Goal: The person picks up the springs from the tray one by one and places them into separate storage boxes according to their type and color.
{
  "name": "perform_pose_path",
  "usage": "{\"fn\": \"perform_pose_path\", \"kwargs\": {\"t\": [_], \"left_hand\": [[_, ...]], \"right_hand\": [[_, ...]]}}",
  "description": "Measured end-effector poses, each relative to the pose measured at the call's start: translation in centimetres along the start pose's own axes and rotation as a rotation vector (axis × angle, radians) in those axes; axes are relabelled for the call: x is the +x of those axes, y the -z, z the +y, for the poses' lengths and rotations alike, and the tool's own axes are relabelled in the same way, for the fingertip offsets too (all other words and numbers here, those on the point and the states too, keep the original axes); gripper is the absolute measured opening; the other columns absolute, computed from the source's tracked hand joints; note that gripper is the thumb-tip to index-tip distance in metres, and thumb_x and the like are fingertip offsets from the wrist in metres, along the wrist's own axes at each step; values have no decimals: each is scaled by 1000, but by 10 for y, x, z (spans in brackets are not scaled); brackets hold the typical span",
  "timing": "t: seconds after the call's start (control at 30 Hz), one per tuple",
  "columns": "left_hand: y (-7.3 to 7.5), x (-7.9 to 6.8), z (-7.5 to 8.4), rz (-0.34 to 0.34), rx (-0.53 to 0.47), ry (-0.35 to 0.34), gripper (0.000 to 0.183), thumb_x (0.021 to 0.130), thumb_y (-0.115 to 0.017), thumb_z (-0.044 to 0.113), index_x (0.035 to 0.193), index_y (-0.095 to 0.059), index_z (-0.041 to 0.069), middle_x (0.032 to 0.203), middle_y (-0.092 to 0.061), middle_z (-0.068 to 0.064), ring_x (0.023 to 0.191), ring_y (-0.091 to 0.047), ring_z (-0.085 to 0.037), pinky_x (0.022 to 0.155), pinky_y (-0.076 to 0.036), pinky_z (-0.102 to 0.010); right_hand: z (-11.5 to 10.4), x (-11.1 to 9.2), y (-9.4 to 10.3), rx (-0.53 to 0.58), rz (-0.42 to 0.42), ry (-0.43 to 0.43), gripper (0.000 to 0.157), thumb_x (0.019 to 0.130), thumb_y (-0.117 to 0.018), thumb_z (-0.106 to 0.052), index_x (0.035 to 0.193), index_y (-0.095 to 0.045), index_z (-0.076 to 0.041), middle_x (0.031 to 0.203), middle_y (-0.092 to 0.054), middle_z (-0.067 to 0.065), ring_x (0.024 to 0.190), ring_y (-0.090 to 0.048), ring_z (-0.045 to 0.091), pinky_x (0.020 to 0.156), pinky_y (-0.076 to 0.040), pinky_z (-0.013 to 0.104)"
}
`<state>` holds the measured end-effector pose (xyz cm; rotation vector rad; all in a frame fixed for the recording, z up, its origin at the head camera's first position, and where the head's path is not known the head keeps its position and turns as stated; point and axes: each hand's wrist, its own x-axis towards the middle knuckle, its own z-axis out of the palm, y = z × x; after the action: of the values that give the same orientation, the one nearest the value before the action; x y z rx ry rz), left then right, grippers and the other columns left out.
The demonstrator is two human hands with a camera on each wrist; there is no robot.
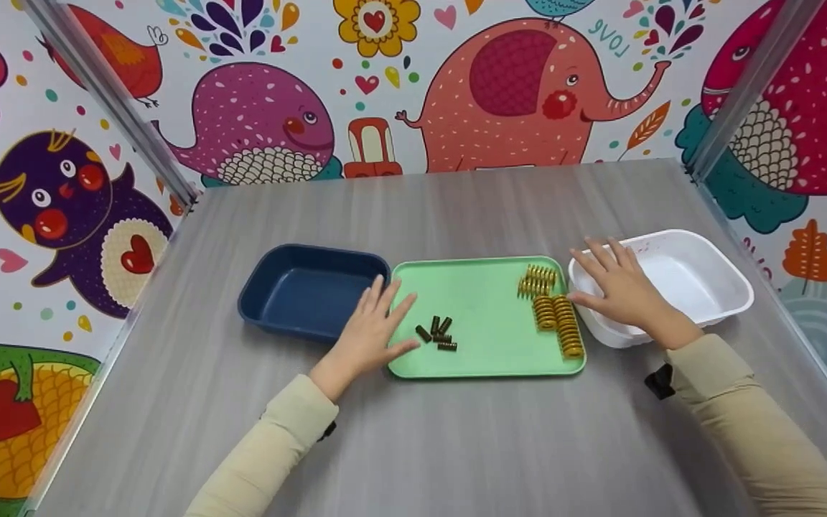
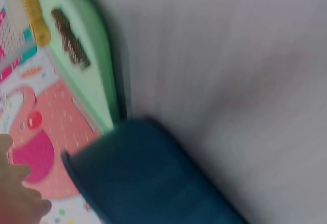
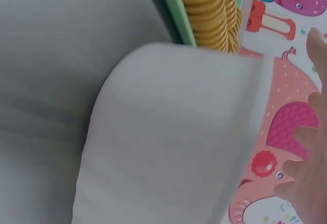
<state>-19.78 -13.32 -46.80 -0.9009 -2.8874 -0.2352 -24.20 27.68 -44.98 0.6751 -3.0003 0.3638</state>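
Note:
In the head view a green tray (image 1: 485, 287) lies between two bins. Several small dark springs (image 1: 442, 337) sit in its left part, and several larger gold springs (image 1: 566, 327) cluster along its right side. My left hand (image 1: 367, 330), fingers spread, hovers between the blue bin (image 1: 313, 291) and the tray's left edge, holding nothing. Over the left rim of the white bin (image 1: 701, 280) is my right hand (image 1: 622, 287), its fingers also spread and holding nothing. Part of each hand shows at the edge of its wrist view; whether either touches a rim I cannot tell.
All of this stands on a grey wood-grain table (image 1: 413, 445). Metal posts (image 1: 751, 93) and printed cartoon panels (image 1: 514, 93) enclose its back and sides. No contents show in the visible parts of the two bins.

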Motion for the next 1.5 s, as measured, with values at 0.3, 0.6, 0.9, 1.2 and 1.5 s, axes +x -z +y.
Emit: {"fn": "perform_pose_path", "kwargs": {"t": [0.3, 0.6, 0.9, 1.2, 1.5], "left_hand": [[-24, -15, 20, -152, 1, -175, 73, 87, -48, 55, 145, -27, 16, 151, -17, -16, 136, -12, -43, 108, -16, -53], [-39, -31, 19, -258, 17, -246, 73, 86, -46, 58, 145, -27, 20, 152, -15, -14, 137, -12, -41, 107, -17, -55], [-42, -37, 13, -264, 33, -266, 72, 85, -46, 59, 144, -31, 20, 151, -19, -14, 137, -14, -40, 106, -17, -57], [-41, -43, 11, -320, 15, -245, 72, 86, -45, 59, 144, -30, 20, 150, -22, -12, 137, -13, -40, 107, -16, -55], [-35, -43, 6, -355, -28, -243, 71, 85, -47, 58, 143, -32, 21, 150, -24, -13, 136, -18, -40, 105, -21, -57]], "right_hand": [[-26, -3, -14, -20, 83, 101, 73, 83, -62, -45, 140, -37, -5, 144, -28, 23, 132, -17, 47, 106, -14, 57], [-44, -7, -34, 1, 101, 234, 71, 80, -67, -42, 138, -41, -12, 142, -35, 19, 127, -27, 48, 103, -22, 56], [-46, -5, -47, -19, 73, 295, 71, 80, -67, -43, 137, -43, -7, 141, -36, 20, 125, -33, 45, 101, -28, 53], [-44, 2, -54, -14, -13, 241, 65, 83, -66, -36, 135, -44, -4, 135, -40, 23, 119, -38, 44, 98, -32, 55], [-47, 9, -54, -27, -19, 236, 55, 83, -68, -22, 128, -48, 2, 125, -46, 26, 108, -46, 42, 91, -38, 52]]}}
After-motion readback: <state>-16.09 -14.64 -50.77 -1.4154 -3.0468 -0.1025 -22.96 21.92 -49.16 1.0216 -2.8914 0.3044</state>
